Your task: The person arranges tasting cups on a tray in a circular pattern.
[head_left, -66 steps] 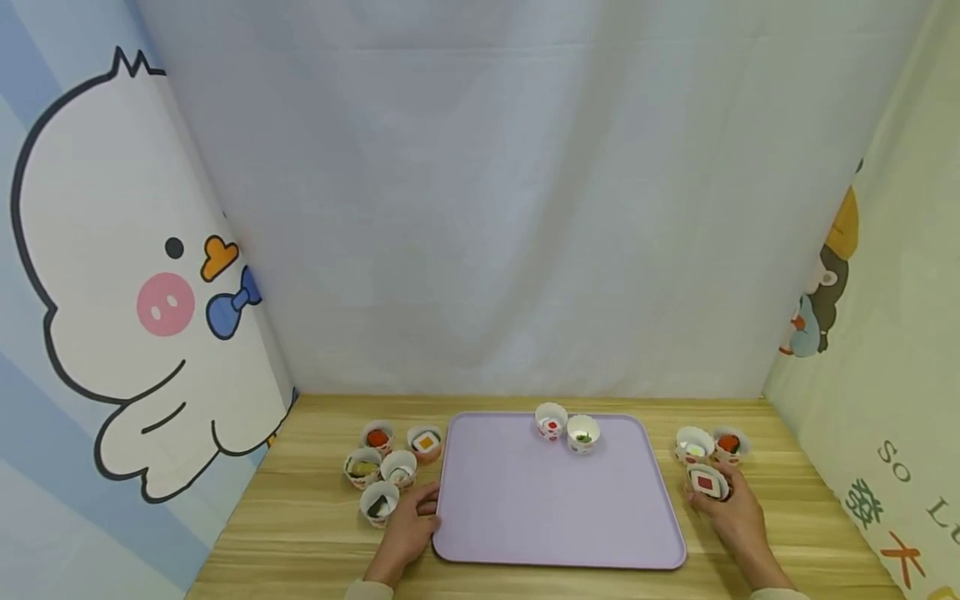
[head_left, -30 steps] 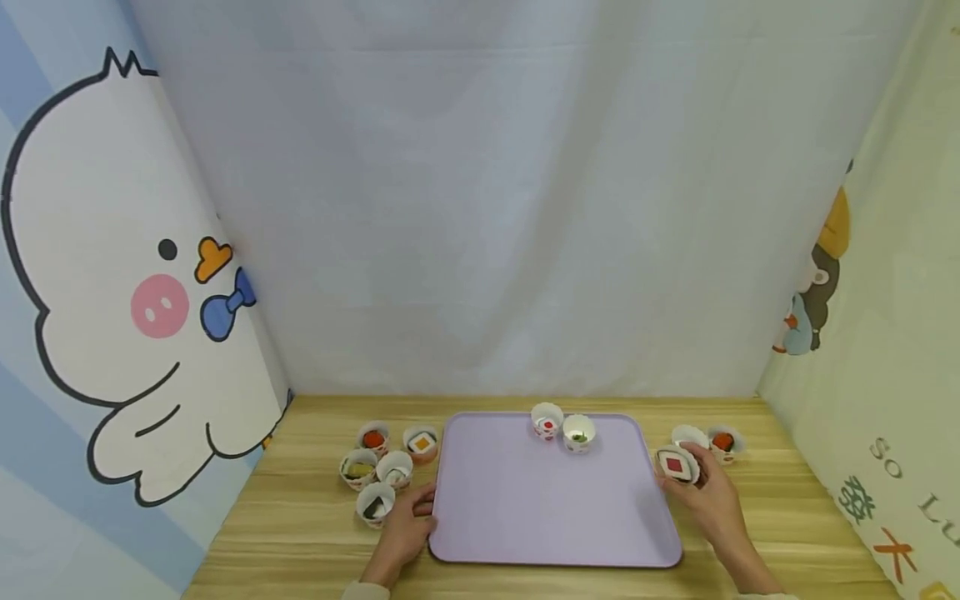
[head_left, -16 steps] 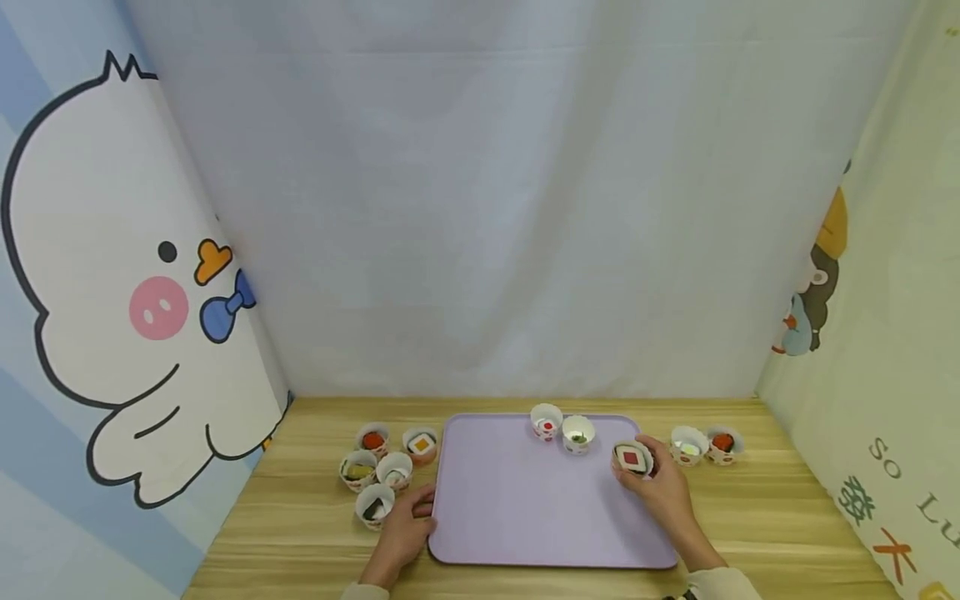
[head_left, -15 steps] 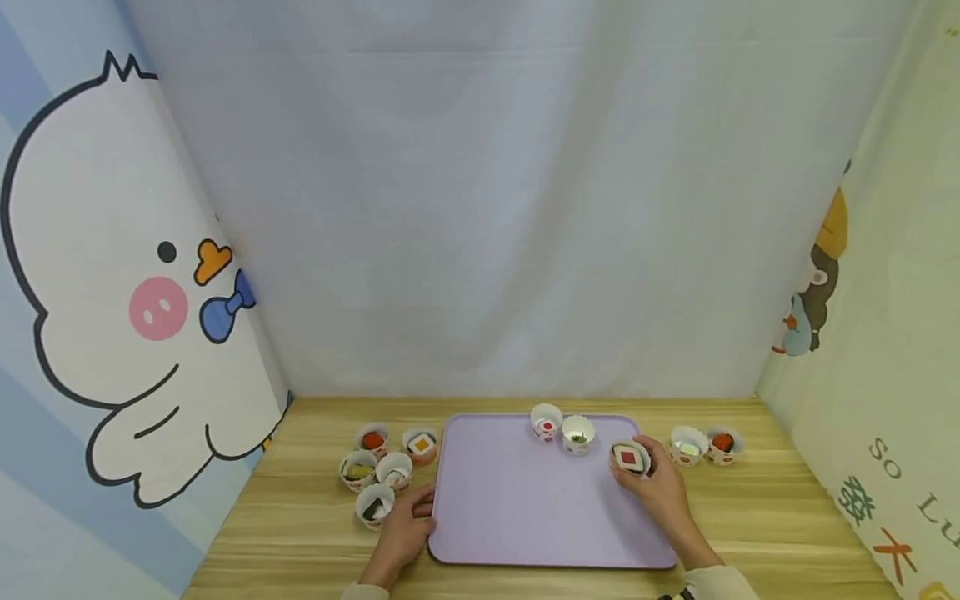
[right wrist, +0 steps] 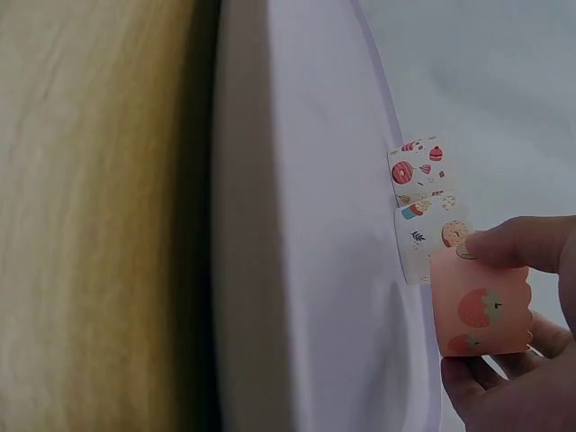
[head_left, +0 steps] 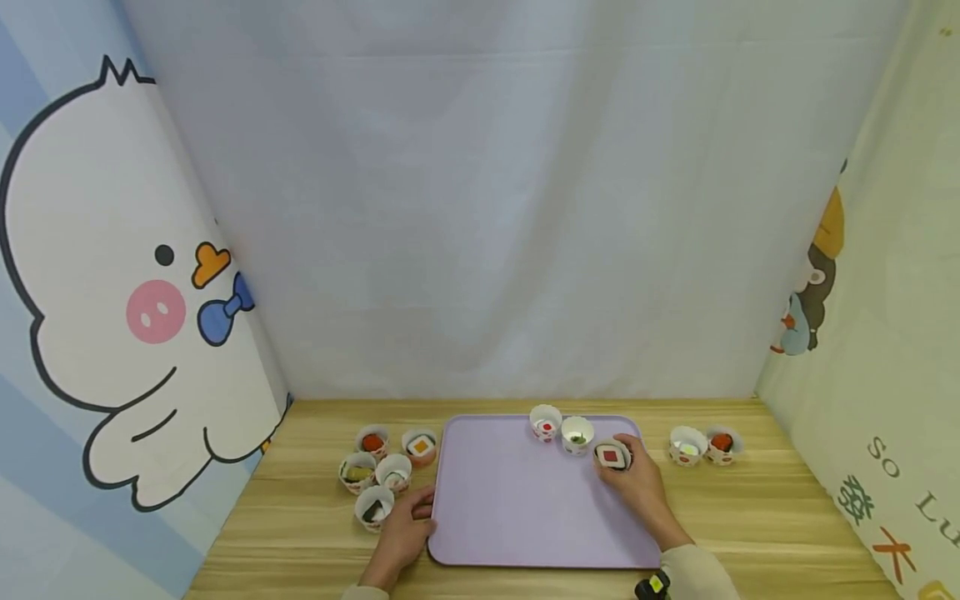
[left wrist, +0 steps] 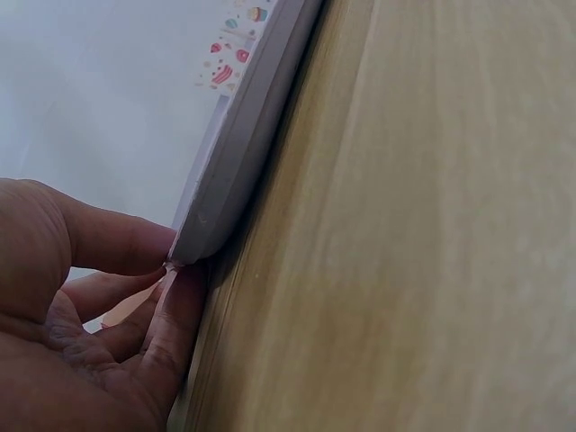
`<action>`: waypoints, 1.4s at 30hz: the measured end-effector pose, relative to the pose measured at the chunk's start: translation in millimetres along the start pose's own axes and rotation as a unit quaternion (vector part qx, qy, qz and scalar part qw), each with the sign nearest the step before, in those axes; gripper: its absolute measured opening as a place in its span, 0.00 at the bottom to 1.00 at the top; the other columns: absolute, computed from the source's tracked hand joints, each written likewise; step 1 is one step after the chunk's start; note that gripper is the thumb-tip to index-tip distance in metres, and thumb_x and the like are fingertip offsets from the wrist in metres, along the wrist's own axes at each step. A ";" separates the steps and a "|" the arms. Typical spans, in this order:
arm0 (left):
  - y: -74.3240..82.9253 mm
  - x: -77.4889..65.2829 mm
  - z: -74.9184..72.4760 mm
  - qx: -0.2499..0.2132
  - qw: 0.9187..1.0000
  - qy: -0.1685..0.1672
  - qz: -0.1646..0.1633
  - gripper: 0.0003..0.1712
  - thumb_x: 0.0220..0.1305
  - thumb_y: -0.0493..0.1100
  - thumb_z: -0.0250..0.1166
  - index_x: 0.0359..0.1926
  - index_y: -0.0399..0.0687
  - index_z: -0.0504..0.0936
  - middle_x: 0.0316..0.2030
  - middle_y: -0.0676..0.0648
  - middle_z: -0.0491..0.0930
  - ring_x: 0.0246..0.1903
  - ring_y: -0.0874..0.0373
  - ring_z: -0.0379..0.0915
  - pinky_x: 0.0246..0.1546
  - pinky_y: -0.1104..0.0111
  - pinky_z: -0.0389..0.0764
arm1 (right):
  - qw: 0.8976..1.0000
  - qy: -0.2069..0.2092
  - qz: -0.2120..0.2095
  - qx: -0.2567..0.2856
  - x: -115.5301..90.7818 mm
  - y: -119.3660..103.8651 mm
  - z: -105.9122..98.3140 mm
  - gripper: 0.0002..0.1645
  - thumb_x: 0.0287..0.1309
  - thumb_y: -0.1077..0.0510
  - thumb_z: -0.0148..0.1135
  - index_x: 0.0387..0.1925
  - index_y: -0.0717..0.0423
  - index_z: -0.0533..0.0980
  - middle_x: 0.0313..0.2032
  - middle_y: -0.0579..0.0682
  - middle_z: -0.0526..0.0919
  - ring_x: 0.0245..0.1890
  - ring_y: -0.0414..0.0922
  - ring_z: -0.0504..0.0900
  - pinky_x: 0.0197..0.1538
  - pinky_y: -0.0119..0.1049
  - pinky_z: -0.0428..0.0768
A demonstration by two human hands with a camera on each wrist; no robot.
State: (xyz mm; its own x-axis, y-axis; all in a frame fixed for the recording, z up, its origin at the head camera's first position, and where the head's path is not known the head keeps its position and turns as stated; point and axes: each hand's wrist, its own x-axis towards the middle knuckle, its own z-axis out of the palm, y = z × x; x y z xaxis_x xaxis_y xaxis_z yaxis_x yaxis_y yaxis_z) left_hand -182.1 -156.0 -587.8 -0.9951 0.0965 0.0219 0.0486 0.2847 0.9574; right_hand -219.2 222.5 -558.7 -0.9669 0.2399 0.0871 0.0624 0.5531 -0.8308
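Note:
My right hand point(head_left: 640, 483) grips a pink paper baking cup point(right wrist: 481, 301) with a strawberry print. Inside that cup sits a white-topped piece with a red square point(head_left: 612, 455), like a sushi roll. The cup is over the back right of a lilac tray point(head_left: 517, 508); the head view does not show whether it touches the tray. Just left of it stand two printed cups, one with something green point(head_left: 577, 435) inside and one with a red-dotted piece point(head_left: 546, 423). My left hand point(head_left: 406, 531) pinches the tray's left edge between thumb and fingers, as the left wrist view shows.
Several filled cups point(head_left: 394, 473) cluster on the wooden table point(head_left: 300, 533) left of the tray. Two more, one with a pale piece point(head_left: 687, 447) and one with a red-orange piece point(head_left: 723, 445), stand to its right. A white curtain point(head_left: 487, 208) hangs behind.
My right hand has lifted the strawberry cup from the group on the right and carried it left over the tray, near the two cups there. My left hand stays at the tray edge.

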 end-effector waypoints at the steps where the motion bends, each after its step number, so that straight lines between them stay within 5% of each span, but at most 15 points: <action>1: -0.4 0.1 -0.2 0.001 1.000 0.000 0.000 0.34 0.47 0.21 0.58 0.60 0.20 0.69 0.50 0.27 0.78 0.47 0.39 0.81 0.38 0.71 0.82 | 1.000 -0.003 0.001 -0.003 0.8 0.0 1.3 0.38 0.46 0.60 0.74 0.60 0.63 0.69 0.49 0.66 0.81 0.45 0.55 0.79 0.43 0.37 0.74; 29: -1.8 0.8 -0.8 0.016 1.000 0.002 -0.012 0.33 0.48 0.23 0.59 0.61 0.22 0.70 0.51 0.29 0.78 0.47 0.42 0.81 0.38 0.72 0.82 | 0.998 -0.046 0.014 -0.051 10.5 -1.6 9.6 0.43 0.48 0.58 0.73 0.65 0.61 0.65 0.49 0.66 0.79 0.39 0.51 0.77 0.36 0.35 0.71; 34: -1.2 0.4 -0.5 0.017 1.000 0.003 -0.017 0.34 0.48 0.23 0.59 0.61 0.23 0.71 0.51 0.29 0.79 0.47 0.42 0.81 0.38 0.72 0.81 | 0.998 -0.049 -0.015 -0.033 11.0 -3.8 8.9 0.46 0.47 0.62 0.72 0.66 0.65 0.62 0.59 0.69 0.73 0.52 0.59 0.76 0.51 0.46 0.76; 38: -0.9 0.3 -0.4 0.015 1.000 0.001 -0.018 0.34 0.48 0.23 0.59 0.61 0.23 0.70 0.52 0.29 0.78 0.48 0.41 0.81 0.39 0.71 0.82 | 0.998 -0.052 -0.032 -0.016 9.4 -11.7 2.5 0.48 0.45 0.64 0.73 0.67 0.67 0.61 0.65 0.70 0.67 0.66 0.65 0.66 0.66 0.58 0.67; 42: -1.3 0.9 -0.4 0.017 1.000 0.001 -0.016 0.34 0.48 0.23 0.59 0.61 0.23 0.70 0.52 0.29 0.78 0.48 0.41 0.81 0.39 0.70 0.83 | 0.998 -0.060 -0.028 -0.009 4.7 -21.8 -9.0 0.50 0.46 0.61 0.74 0.69 0.63 0.59 0.69 0.67 0.64 0.70 0.65 0.61 0.70 0.60 0.62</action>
State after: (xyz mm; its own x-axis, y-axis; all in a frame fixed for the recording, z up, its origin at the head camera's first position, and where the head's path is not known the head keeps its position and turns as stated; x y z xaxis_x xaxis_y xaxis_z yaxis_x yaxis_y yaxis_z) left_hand -183.0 -156.7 -588.9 -0.9964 0.0842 -0.0085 0.0189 0.3193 0.9475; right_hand -222.8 218.8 -535.2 -0.9915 0.1115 0.0666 0.0101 0.5776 -0.8162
